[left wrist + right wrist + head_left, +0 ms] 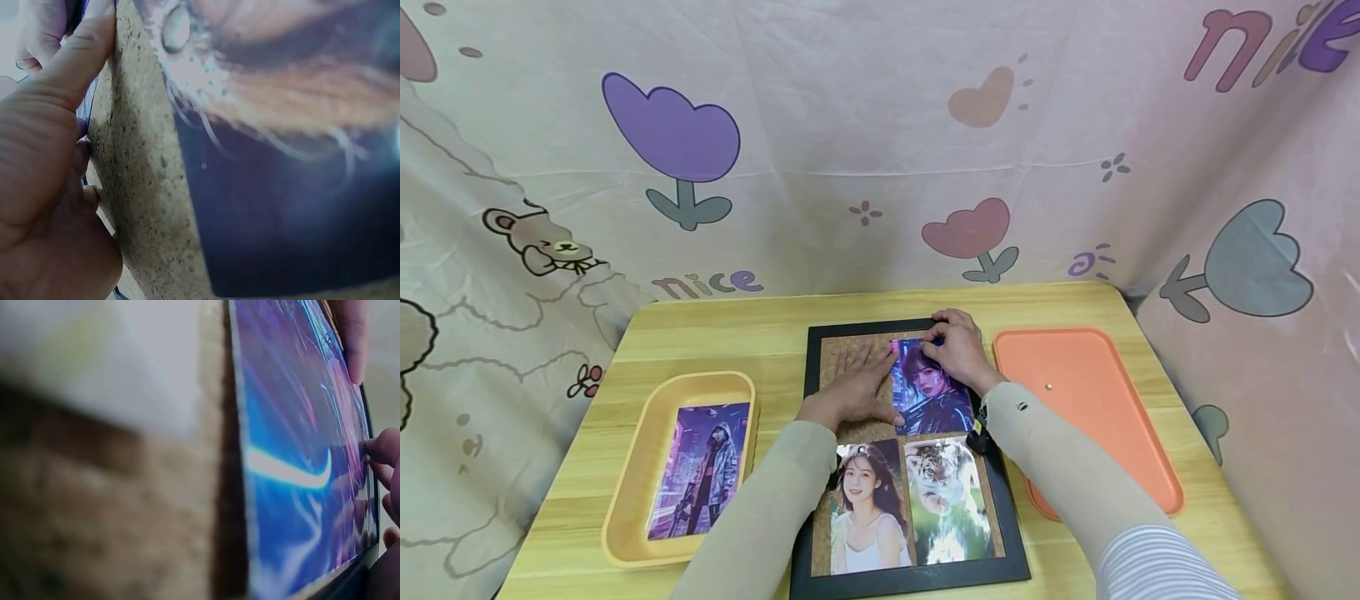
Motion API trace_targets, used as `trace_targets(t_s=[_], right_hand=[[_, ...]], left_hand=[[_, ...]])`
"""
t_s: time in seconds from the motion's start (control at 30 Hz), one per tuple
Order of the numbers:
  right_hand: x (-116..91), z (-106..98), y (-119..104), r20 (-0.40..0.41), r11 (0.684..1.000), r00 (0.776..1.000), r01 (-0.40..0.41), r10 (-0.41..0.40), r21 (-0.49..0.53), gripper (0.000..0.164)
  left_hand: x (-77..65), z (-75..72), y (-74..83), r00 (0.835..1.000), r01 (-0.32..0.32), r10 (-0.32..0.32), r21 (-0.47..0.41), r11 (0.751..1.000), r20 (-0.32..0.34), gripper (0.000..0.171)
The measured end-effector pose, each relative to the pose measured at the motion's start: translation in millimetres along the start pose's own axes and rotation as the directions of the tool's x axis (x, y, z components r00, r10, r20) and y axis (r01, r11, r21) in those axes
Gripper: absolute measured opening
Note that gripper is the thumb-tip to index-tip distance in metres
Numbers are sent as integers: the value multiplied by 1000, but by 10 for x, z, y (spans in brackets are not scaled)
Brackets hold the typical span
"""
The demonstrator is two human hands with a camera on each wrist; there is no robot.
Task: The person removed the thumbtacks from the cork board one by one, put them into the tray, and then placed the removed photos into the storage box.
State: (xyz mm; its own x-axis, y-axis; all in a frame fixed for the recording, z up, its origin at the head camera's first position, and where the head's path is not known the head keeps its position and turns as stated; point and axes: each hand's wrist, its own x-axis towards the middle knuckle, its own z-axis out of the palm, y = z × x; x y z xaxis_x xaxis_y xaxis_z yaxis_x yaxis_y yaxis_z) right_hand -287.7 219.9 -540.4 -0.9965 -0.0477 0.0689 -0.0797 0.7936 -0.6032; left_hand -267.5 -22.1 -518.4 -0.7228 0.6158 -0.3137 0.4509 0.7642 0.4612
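A purple-blue photo of a figure (936, 404) lies near the top right of a black-framed cork board (811, 358). My left hand (859, 392) spreads over the cork, index fingertip at the photo's upper left corner and thumb near its lower left. At the photo's top edge, my right hand (958, 346) has its fingers curled, thumb and index fingertips together; whatever they pinch is hidden. The right thumb (382, 447) meets the glossy surface there. Below lie a portrait photo (872, 525), with a rounded shiny bead (177, 29) near its top, and a tiger photo (951, 504).
To the left, a yellow tray (625, 508) holds another purple photo (703, 471). An orange tray (1097, 367) sits to the right, one small shiny bead (1048, 387) on it. A patterned curtain (820, 125) encloses the wooden table (572, 450) at the back and sides.
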Motion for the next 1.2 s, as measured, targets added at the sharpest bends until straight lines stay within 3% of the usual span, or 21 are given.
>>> trace_targets(t_s=[1.2], right_hand=[[-35,-39,53,-5,996,997,80,-80,26,14]], left_hand=[[-26,-5,17,1000,9,-9,0,1000,-3,123]])
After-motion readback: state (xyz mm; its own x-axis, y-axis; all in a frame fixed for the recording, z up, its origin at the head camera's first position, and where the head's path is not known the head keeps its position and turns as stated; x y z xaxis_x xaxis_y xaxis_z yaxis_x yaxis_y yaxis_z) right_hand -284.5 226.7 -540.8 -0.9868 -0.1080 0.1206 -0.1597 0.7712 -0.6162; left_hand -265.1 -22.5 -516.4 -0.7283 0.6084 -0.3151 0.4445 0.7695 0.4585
